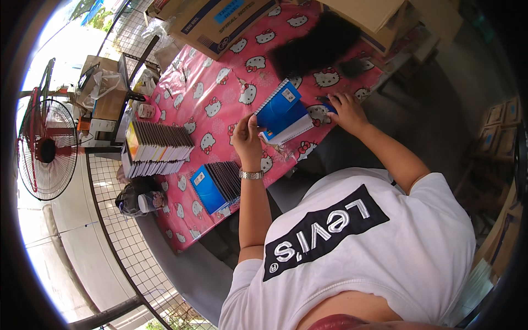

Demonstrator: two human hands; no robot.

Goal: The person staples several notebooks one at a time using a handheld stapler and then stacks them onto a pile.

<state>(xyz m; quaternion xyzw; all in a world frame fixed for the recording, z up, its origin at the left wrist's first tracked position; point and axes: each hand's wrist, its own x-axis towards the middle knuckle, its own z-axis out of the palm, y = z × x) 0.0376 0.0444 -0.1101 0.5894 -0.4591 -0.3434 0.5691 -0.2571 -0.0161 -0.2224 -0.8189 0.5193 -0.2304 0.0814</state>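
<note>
A blue spiral notebook (279, 110) lies on the pink tablecloth in front of me, its wire coil along the upper left side and white page edges showing below. My left hand (247, 137), with a metal watch on the wrist, has its fingers closed at the notebook's lower left edge. To the right of the notebook, my right hand (347, 111) curls over a small blue-handled tool (328, 105) with a dark tip. Its exact kind is partly hidden under the fingers. Left of my left forearm stands a stack of blue spiral notebooks (213, 187).
A taller stack of notebooks (157, 144) stands farther left. Cardboard boxes (217, 27) sit at the table's far side, near a black furry-looking heap (316, 45). A jar (149, 202) and dark bag (130, 199) lie at the left edge. A standing fan (47, 148) is beyond.
</note>
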